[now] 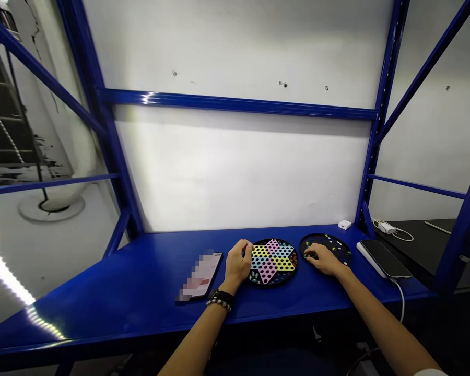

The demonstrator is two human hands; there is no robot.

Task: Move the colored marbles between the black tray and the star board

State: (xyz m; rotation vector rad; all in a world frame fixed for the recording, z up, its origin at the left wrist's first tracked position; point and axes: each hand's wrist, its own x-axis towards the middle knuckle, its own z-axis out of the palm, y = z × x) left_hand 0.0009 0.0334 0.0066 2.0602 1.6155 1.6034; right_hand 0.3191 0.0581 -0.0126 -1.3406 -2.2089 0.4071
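Note:
A round Chinese checkers board (273, 262) lies on the blue shelf, its six-pointed star in yellow, pink and light blue dotted with dark holes. At its left edge is my left hand (238, 263), fingers curled in; whatever they may hold is hidden. To the right of the board is a round black tray (339, 248) with several small light and yellow-green marbles in it. My right hand (324, 259) reaches over its near left side, fingertips bent down and drawn together. Anything between them is too small to make out.
A phone with a lit screen (206, 275) lies left of my left hand. At the right, a dark-screened phone (386, 258) rests on a white block with a cable. A small white box (344, 224) stands at the back, near the blue frame post (370, 156).

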